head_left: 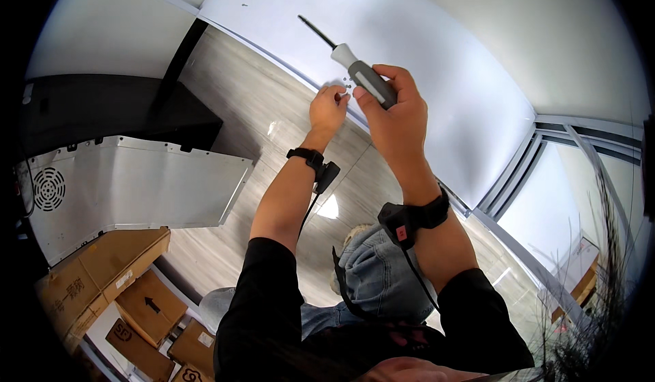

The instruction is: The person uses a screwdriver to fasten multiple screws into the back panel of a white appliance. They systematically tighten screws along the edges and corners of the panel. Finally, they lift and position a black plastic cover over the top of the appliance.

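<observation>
My right hand (401, 119) is closed around the grey handle of a screwdriver (344, 55). The dark shaft points up and to the left, above a white tabletop (454, 102). Close to the tabletop's near edge, my left hand (327, 112) has its thumb and fingers curled together in a pinch. What sits between those fingertips is too small to make out. Several small dark screws (348, 86) lie right beside them, below the screwdriver's handle. Both wrists carry black straps with small boxes and cables.
A bent silver metal panel (143, 184) with a round vent stands at the left, by a black cabinet (102, 109). Brown cardboard boxes (150, 303) are stacked at the lower left. One tiny thing (244, 4) lies far off on the tabletop. Metal framing (525, 157) runs along the right.
</observation>
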`<control>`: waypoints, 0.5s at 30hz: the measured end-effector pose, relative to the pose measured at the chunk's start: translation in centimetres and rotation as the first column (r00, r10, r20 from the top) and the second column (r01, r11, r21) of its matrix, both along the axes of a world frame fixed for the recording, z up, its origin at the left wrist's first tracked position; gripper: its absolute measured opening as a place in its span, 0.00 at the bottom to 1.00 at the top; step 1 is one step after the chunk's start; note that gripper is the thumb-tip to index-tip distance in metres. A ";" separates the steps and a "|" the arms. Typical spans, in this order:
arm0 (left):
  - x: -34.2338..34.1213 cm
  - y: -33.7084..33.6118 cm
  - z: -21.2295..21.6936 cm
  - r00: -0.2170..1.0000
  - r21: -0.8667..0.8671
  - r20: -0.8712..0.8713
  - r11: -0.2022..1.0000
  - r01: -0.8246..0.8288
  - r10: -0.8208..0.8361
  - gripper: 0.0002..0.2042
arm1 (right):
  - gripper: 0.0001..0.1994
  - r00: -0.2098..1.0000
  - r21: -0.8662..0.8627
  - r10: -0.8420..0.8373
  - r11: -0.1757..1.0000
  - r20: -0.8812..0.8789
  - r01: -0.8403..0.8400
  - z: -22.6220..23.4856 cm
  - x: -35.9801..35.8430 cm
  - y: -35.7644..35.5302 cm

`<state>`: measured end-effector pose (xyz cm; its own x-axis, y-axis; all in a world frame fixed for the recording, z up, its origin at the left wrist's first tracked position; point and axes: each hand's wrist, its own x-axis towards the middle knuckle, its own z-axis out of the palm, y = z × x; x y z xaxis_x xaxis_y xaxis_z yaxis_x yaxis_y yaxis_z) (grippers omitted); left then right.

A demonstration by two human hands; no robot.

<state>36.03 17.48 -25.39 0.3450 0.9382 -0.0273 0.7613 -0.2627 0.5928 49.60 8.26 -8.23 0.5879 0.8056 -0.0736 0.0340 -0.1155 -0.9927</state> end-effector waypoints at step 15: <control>-13.4 -1.7 11.7 0.294 -0.749 0.595 0.649 -0.134 0.748 0.06 | 0.15 0.942 -0.081 0.325 0.944 0.083 -0.319 4.9 -8.1 -1.7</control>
<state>22.68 15.79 -13.69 0.0015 0.8631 -0.5051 -0.3021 0.4819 0.8225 41.49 6.59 -3.32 0.3048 0.9482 -0.0894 0.1726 -0.1473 -0.9739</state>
